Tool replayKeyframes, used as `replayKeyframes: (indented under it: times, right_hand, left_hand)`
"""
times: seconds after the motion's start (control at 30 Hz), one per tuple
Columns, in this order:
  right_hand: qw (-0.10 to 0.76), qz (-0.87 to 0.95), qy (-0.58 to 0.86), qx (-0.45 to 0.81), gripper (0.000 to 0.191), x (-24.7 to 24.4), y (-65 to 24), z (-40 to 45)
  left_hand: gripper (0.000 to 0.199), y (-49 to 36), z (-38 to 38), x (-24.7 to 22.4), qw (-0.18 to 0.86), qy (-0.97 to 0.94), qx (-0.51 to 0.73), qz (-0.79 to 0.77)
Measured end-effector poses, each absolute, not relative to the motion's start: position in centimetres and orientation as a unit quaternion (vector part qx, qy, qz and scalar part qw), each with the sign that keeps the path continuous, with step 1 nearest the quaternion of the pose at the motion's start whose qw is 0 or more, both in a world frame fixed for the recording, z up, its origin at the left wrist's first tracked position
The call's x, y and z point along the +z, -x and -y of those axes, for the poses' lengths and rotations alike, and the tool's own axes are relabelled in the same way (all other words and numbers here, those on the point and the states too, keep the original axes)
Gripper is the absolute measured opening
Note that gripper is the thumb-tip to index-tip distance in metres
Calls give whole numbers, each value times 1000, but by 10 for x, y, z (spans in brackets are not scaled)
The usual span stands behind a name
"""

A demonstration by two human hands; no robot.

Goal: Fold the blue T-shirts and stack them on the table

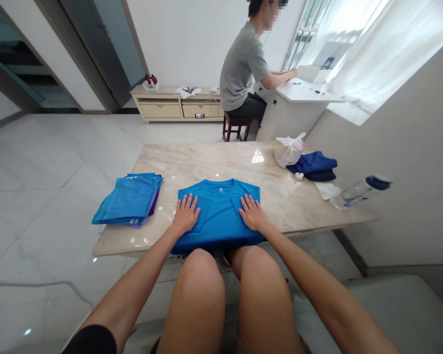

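Observation:
A blue T-shirt lies on the marble-patterned table in front of me, its collar toward the far side and its sides and sleeves folded inward. Its lower part hangs over the near edge by my knees. My left hand rests flat on the left folded sleeve, fingers spread. On the right folded sleeve my right hand is pressed flat too, fingers apart. Neither hand grips the fabric. A small white logo shows below the collar.
To the left is a stack of folded blue and purple shirts. A white plastic bag, dark blue cloth and a clear water bottle stand at the right. Beyond the table a person sits at a white desk.

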State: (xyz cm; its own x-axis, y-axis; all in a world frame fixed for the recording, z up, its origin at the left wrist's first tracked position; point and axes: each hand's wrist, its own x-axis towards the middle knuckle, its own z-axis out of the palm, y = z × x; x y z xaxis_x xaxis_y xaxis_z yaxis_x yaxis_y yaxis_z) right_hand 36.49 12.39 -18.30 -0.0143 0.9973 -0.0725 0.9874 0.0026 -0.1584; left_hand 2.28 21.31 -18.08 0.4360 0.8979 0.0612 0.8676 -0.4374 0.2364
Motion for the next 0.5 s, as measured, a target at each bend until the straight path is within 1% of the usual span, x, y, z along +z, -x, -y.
replayKeyframes:
  times: [0.1,0.2,0.27,0.3,0.33,0.43,0.5]
  right_hand:
    - [11,731,672,114,61,-162,-373,-122]
    - [19,760,641,103,52,-133,-393,-143]
    - [20,756,647,100,49,-116,-408,-167]
    - [14,749,654,106,51,-109,-415,-180]
    - [4,742,661,113,58,-105,-421,-194]
    - [-39,734,665,132,84,-105,-436,-231]
    - [-63,740,653,151,97,-112,-442,-249]
  left_hand:
    - [64,-7,-216,-167,112,-861,38,-495]
    - [57,6,-244,-144,120,-875,47,-466]
    - [57,9,-270,-130,130,-868,58,-475]
    - [59,9,-283,-126,135,-862,54,-486]
    - [63,7,-297,-123,139,-855,44,-498]
    - [78,-1,-333,-124,157,-844,1,-513]
    - [80,-7,-352,-130,179,-849,-18,-497]
